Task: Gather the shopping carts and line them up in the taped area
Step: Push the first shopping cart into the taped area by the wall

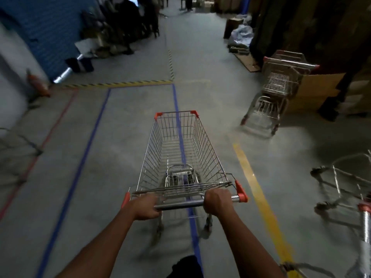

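Both hands — left hand (146, 207), right hand (217, 201) — have fingers wrapped around the cart (180, 149) handle; it straddles the blue tape (175, 101) edge. Other carts (279, 91) wait outside — little done, apparently.

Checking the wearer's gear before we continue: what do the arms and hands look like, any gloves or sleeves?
Both forearms are bare, with no sleeves in view. The left hand and right hand wear no gloves; no watch, rings or markings are visible.
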`<act>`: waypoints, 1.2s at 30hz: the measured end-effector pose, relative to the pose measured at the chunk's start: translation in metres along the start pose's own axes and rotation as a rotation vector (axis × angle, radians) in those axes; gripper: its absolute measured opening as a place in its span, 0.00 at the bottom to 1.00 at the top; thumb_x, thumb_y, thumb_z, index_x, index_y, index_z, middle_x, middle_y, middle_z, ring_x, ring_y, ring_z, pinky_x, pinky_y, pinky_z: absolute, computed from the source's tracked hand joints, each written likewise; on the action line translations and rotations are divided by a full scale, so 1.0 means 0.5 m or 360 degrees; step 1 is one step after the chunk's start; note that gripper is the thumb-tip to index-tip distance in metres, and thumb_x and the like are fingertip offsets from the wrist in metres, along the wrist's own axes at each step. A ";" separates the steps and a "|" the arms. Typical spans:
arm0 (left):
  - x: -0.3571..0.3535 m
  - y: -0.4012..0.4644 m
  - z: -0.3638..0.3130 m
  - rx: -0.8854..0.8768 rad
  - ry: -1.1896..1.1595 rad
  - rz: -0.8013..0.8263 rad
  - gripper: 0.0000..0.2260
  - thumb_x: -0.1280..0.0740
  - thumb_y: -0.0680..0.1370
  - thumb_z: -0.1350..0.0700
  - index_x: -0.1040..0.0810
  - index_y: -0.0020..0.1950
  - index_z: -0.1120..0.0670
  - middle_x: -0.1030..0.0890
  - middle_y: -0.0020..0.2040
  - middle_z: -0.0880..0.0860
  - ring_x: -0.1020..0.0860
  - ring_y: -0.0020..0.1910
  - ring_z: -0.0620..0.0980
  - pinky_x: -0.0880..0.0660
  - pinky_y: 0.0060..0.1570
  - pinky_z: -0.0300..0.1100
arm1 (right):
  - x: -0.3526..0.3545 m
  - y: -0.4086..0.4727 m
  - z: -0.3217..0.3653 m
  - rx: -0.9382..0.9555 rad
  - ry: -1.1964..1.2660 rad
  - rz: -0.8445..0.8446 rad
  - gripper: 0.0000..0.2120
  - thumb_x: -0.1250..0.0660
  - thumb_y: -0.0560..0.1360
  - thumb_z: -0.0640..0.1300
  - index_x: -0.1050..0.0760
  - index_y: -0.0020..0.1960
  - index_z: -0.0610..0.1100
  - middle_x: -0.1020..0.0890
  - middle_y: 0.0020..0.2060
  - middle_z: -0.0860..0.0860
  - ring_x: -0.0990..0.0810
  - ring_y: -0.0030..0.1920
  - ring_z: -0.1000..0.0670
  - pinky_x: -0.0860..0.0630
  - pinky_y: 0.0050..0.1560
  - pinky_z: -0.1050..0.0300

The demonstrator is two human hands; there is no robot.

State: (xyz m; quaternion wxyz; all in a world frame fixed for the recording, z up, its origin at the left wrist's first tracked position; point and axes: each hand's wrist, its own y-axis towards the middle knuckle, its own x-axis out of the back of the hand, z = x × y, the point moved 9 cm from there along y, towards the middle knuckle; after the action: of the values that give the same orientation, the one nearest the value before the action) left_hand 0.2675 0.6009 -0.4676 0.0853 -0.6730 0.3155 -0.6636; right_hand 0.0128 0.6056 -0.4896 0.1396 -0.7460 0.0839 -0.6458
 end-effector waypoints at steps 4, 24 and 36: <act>0.048 0.025 -0.048 0.0116 -0.0059 -0.0051 0.16 0.36 0.77 0.43 0.21 0.59 0.49 0.22 0.64 0.50 0.25 0.66 0.52 0.42 0.71 0.61 | 0.023 0.079 -0.036 0.0241 0.0001 -0.0024 0.07 0.40 0.78 0.48 0.26 0.44 0.48 0.21 0.39 0.50 0.22 0.37 0.49 0.24 0.41 0.54; 0.132 0.246 -0.044 0.0876 -0.0630 -0.0125 0.19 0.39 0.69 0.36 0.24 0.53 0.46 0.23 0.55 0.42 0.23 0.61 0.46 0.59 0.71 0.70 | 0.153 0.495 -0.119 0.1080 -0.0265 0.0045 0.07 0.39 0.78 0.51 0.28 0.45 0.48 0.19 0.41 0.49 0.23 0.37 0.48 0.28 0.39 0.54; 0.141 0.281 -0.131 0.1435 -0.0876 -0.0316 0.18 0.42 0.62 0.33 0.26 0.37 0.46 0.24 0.37 0.42 0.18 0.51 0.49 0.38 0.70 0.62 | 0.202 0.623 -0.122 0.1646 -0.0209 -0.0107 0.06 0.39 0.78 0.52 0.29 0.46 0.50 0.19 0.45 0.48 0.22 0.42 0.47 0.29 0.43 0.54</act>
State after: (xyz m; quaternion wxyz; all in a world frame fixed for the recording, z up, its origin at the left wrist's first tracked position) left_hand 0.1558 0.4722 -0.4765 0.3821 -0.7453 -0.0999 -0.5373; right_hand -0.0149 0.2739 -0.4853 0.4740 -0.6207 -0.2790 -0.5588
